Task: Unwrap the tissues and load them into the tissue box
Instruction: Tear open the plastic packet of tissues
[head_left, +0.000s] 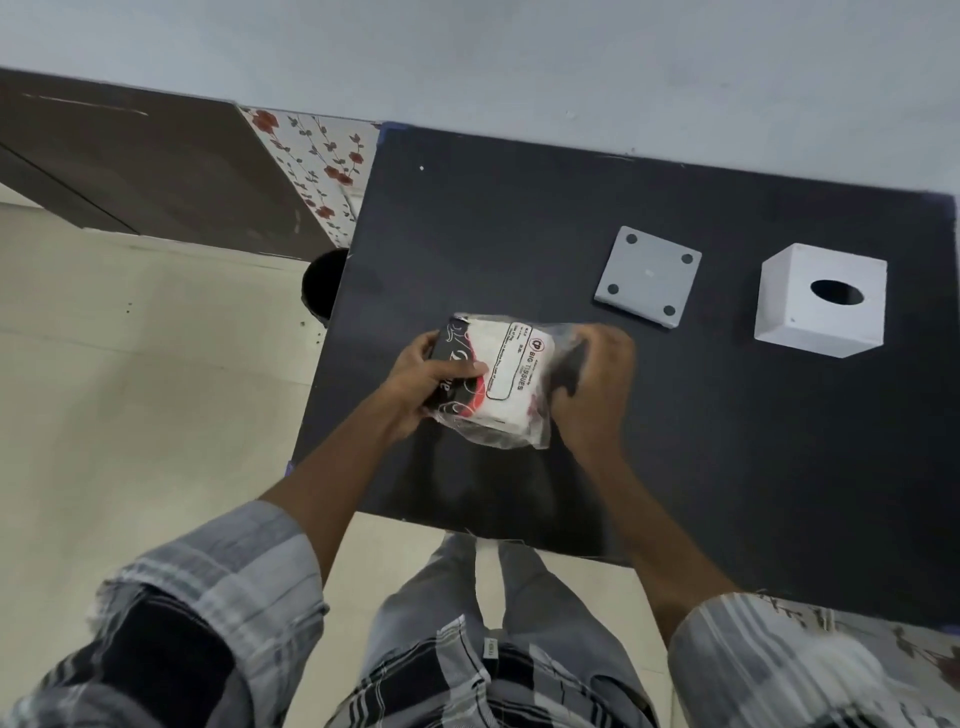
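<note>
A pack of tissues (506, 379) in clear plastic wrap with black, red and white print sits near the left front of the black table (727, 467). My left hand (426, 379) grips its left end. My right hand (597, 384) is closed on the wrap at its right end and looks blurred. A white cube tissue box (821, 301) with an oval hole on top stands at the right. Its flat grey base plate (648, 275), with round pads at its corners, lies between the box and the pack.
The table's left edge runs just past my left hand, with pale floor tiles (130, 389) below. A dark round object (324, 283) sits on the floor by that edge. A flowered panel (322, 166) and a brown board lean at the back left.
</note>
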